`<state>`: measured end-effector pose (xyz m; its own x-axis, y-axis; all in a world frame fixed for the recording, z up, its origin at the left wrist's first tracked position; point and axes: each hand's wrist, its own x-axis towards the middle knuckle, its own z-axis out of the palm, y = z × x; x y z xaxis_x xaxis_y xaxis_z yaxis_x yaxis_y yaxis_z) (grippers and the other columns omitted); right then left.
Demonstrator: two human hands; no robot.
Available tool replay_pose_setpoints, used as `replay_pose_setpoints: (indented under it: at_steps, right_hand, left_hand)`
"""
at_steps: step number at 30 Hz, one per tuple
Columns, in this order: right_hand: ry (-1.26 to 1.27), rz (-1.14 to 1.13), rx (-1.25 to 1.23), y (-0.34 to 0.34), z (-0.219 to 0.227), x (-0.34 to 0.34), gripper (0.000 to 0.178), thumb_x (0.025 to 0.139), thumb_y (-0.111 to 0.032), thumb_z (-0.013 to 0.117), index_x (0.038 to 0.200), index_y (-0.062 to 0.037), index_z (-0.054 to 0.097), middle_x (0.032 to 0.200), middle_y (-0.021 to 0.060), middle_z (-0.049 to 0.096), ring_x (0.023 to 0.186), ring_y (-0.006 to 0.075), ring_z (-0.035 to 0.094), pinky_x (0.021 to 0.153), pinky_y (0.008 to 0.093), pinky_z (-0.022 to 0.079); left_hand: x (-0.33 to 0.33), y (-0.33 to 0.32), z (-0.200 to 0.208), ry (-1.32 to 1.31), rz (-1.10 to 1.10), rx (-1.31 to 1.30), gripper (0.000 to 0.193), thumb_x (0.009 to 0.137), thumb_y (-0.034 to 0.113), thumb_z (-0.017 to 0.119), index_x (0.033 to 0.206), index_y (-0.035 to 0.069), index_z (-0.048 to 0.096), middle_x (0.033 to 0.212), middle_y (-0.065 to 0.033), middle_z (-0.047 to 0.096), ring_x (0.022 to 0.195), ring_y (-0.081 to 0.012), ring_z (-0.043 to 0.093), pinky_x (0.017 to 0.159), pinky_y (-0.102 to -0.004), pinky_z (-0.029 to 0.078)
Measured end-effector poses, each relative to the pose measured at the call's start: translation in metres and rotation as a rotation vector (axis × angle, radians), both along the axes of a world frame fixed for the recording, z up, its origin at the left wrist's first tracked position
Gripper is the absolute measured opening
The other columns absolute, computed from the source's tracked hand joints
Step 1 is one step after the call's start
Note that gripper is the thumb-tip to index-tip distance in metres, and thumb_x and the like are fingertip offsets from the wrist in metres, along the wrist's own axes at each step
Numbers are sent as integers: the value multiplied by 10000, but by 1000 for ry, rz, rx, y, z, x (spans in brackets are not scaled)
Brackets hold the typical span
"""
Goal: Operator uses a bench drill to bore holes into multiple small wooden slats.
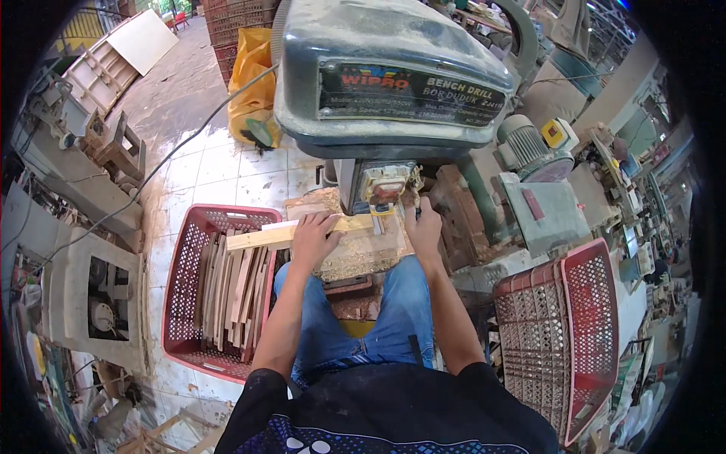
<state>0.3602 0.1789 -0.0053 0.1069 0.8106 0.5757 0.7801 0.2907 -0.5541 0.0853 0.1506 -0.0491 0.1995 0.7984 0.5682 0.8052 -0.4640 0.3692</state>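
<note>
Between your knees in blue denim jeans (408, 291) sits a flat wooden work board (363, 261) strewn with sawdust and shavings. A long, pale yellow, square-edged wooden strip (261, 240) lies across its far part, one end jutting out past the board's left edge.

Your bare left hand (316, 240) grips the strip from above, palm down, fingers over its far side. Your bare right hand (423, 227) is beyond the board's right edge, beside the drill, fingers bent; you cannot tell from here whether it closes on anything.

The strip should be light and stiff, not fragile, perhaps a little slippery where dust coats it. The best hold is probably across its width, near the board's left edge, so the overhanging end doesn't tip.

To your left, a red perforated plastic crate (175, 303) holds many thin wooden slats (240, 284), lying roughly lengthwise; the strip's free end hangs over its right rim. To your right stands another red lattice-sided crate (591, 325), its contents hidden.

Ahead looms the dusty dark bench drill (393, 129). Beyond its left side, a crumpled yellow plastic bag (249, 83) stands on white floor tiles (261, 161), contents unclear.
</note>
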Motion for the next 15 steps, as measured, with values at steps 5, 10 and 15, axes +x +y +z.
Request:
replay_pose_setpoints:
  at_steps: [5, 10, 15]
  right_hand:
    - [37, 21, 31, 12, -9, -5, 212, 875, -195, 653, 836, -26, 531, 630, 252, 589, 617, 471, 607, 551, 547, 462]
    - [89, 22, 3, 27, -23, -4, 203, 838, -185, 680, 886, -20, 572, 687, 263, 615, 676, 481, 621, 595, 550, 479]
    - [44, -39, 38, 38, -28, -9, 261, 804, -180, 693, 994, -12, 631, 767, 266, 652, 761, 469, 650, 652, 536, 509]
  left_hand:
    - [-3, -1, -3, 2, 9, -11, 407, 802, 332, 757, 1134, 99, 721, 1129, -82, 684, 1079, -280, 616, 963, -418, 448]
    - [-2, -1, -3, 9, 14, -15, 398, 799, 322, 758, 1131, 106, 722, 1136, -78, 684, 1088, -280, 615, 976, -419, 445]
    - [-1, -1, -2, 3, 11, -23, 398, 796, 322, 759, 1128, 105, 723, 1133, -78, 685, 1093, -279, 613, 976, -420, 448]
